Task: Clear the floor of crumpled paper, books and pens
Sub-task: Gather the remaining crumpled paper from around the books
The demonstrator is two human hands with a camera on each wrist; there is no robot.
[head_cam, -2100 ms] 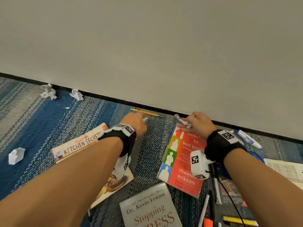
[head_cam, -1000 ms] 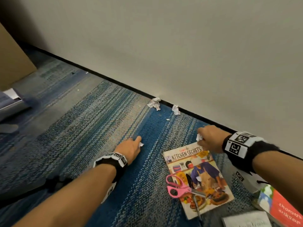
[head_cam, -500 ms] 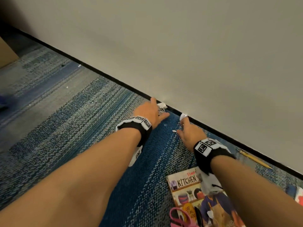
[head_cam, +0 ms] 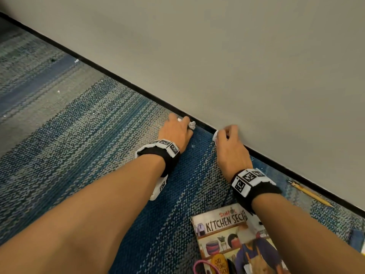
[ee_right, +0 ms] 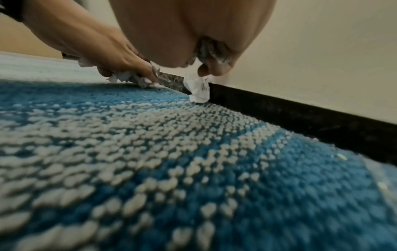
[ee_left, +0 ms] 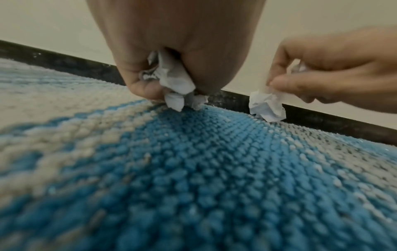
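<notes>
From the head camera, the left hand point(head_cam: 175, 133) is curled down on the blue and grey woven carpet floor point(head_cam: 83, 135) at the black skirting strip point(head_cam: 122, 82), with a crumpled white paper wad point(head_cam: 192, 125) poking out beside its fingers. Just to its right, the right hand point(head_cam: 230, 149) is bunched around a second small crumpled white paper ball point(head_cam: 215, 137), also against the skirting. Near the right forearm, on the carpet, lies a colourful cookbook titled Kitchen Secrets point(head_cam: 233, 240), with a pink scissor handle point(head_cam: 201, 268) on its lower edge. A yellow pencil point(head_cam: 310, 193) lies along the skirting, further right of the right wrist.

From the left wrist camera, the left hand point(ee_left: 171, 56) grips its paper wad point(ee_left: 178, 84) between curled fingers and thumb, the wad's lower tips touching the carpet. To its right, the right hand point(ee_left: 335, 71) pinches the paper ball point(ee_left: 267, 106) from above, the ball resting at the carpet's edge.

From the right wrist camera, the right hand point(ee_right: 193, 37) pinches the paper ball point(ee_right: 198, 90) by its top, its bottom on the carpet beside the skirting. The left hand point(ee_right: 120, 57) is left of it, fingers closed over the wad point(ee_right: 126, 79).
</notes>
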